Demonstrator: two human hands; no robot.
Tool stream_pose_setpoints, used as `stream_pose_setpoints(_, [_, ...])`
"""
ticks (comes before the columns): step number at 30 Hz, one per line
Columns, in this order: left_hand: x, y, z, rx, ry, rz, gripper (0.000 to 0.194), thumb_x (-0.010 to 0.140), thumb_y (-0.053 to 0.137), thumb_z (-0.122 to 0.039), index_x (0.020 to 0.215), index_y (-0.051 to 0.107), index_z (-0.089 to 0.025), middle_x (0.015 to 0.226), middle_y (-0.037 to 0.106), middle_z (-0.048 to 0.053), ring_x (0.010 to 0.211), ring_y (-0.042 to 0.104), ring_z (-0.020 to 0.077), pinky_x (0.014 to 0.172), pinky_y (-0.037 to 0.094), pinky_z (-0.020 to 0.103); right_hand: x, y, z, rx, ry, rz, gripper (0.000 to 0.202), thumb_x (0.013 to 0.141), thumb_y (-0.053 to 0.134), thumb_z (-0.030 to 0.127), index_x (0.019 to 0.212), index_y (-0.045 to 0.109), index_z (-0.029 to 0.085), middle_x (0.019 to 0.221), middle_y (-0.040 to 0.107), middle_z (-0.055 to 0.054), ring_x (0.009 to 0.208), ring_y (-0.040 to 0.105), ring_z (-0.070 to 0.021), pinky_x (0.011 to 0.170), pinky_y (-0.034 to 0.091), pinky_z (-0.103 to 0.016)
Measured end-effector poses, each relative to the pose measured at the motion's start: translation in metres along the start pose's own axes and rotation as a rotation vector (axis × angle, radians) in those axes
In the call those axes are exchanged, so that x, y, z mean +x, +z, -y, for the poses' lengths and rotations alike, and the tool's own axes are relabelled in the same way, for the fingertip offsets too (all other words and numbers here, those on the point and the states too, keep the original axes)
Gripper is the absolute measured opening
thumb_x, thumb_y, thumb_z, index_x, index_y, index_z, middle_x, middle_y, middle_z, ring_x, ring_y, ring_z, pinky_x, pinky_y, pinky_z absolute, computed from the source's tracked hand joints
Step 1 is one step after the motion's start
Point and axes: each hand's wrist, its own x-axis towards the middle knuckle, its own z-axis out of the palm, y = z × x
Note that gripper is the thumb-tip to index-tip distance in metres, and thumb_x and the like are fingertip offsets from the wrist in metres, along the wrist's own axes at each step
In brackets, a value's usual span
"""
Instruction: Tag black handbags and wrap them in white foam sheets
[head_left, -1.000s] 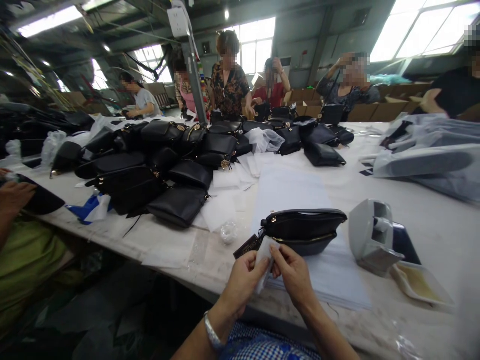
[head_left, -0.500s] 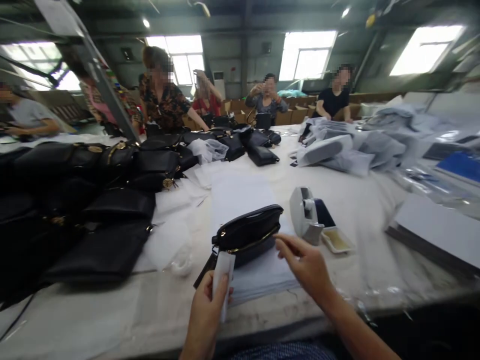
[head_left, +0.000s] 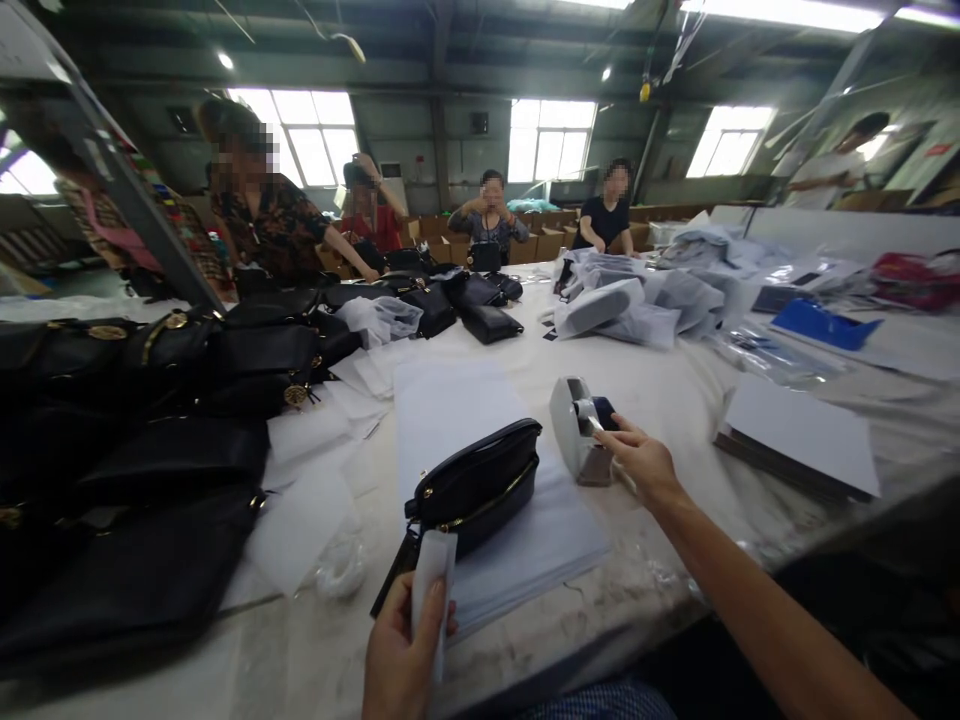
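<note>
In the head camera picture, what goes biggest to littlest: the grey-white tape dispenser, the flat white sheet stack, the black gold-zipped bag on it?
1. Flat white sheet stack
2. Black gold-zipped bag
3. Grey-white tape dispenser
Even partly covered, the stack looks biggest.

A folded white strip of thin, matte sheet material is held upright, its lower part partly hidden, its top overlapping the near left corner of the bag in view. The small black leather-look bag with gold-toned zip and fittings sits aslant on a stack of flat white sheets, right end farther back than left; a dark flat tag hangs at its left end. A pale grey, chunky tape dispenser with a dark part behind it stands on the white-covered bench, near the bag's right end but apart from it.
</note>
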Motion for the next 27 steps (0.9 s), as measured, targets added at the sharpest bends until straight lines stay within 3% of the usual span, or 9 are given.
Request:
stream_pose_setpoints(4, [0.001,0.000,0.002,-0.023,-0.003,0.006,0.051,0.067,0.073,-0.063,0.085,0.064,-0.017,0.065,0.063,0.001,0.062,0.062,0.0185,0.060,0.049,0.026,-0.029,-0.009,0.021,0.258,0.025,-0.088,0.031,0.070,0.077,0.046,0.085,0.077,0.018,0.138,0.056,-0.009,0.117,0.059,-0.0262,0.093,0.051,-0.031])
stream_pose_setpoints(7, [0.002,0.000,0.004,-0.048,-0.022,0.006,0.051,0.067,0.073,-0.064,0.086,0.064,-0.017,0.066,0.063,0.001,0.062,0.062,0.0177,0.061,0.049,0.025,-0.054,-0.014,0.027,0.525,0.216,-0.035,0.033,0.066,0.082,0.045,0.084,0.076,0.018,0.116,0.070,-0.009,0.105,0.066,-0.0240,0.083,0.057,-0.029])
stream_pose_setpoints(10, [0.003,0.000,0.004,-0.073,-0.025,0.021,0.049,0.069,0.073,-0.062,0.087,0.064,-0.017,0.068,0.064,0.001,0.064,0.061,0.0177,0.061,0.049,0.026,-0.071,-0.014,0.014,0.652,0.413,0.048,0.035,0.063,0.084,0.044,0.085,0.075,0.018,0.093,0.075,-0.008,0.082,0.071,-0.0200,0.072,0.061,-0.030])
stream_pose_setpoints(15, [0.000,0.002,-0.003,-0.113,-0.064,0.025,0.048,0.069,0.074,-0.060,0.088,0.065,-0.016,0.076,0.066,0.003,0.070,0.063,0.0189,0.063,0.051,0.026,-0.068,-0.005,-0.014,0.586,0.437,0.018,0.038,0.052,0.091,0.038,0.076,0.075,0.014,0.072,0.074,-0.008,0.056,0.067,-0.0163,0.055,0.062,-0.027])
stream_pose_setpoints(21, [-0.004,0.001,-0.011,-0.115,-0.053,0.071,0.043,0.075,0.071,-0.055,0.089,0.064,-0.016,0.075,0.063,0.002,0.071,0.061,0.0173,0.064,0.051,0.025,-0.054,-0.009,-0.027,0.454,0.383,0.001,0.045,0.048,0.092,0.040,0.077,0.076,0.010,0.066,0.072,-0.008,0.049,0.063,-0.0149,0.049,0.060,-0.026])
stream_pose_setpoints(24, [-0.006,0.001,-0.011,-0.128,-0.027,0.073,0.039,0.078,0.069,-0.053,0.086,0.064,-0.016,0.073,0.060,0.001,0.068,0.060,0.0155,0.064,0.050,0.024,-0.070,-0.011,-0.026,0.390,0.367,0.012,0.044,0.050,0.090,0.043,0.077,0.076,0.011,0.068,0.073,-0.009,0.052,0.065,-0.0170,0.050,0.061,-0.028])
stream_pose_setpoints(27, [-0.007,0.001,-0.012,-0.157,-0.033,0.071,0.037,0.078,0.070,-0.052,0.086,0.063,-0.016,0.076,0.060,0.001,0.071,0.061,0.0161,0.064,0.052,0.025,-0.102,-0.005,-0.006,0.253,0.249,0.111,0.043,0.062,0.084,0.046,0.088,0.077,0.013,0.076,0.074,-0.009,0.062,0.068,-0.0191,0.059,0.062,-0.029])
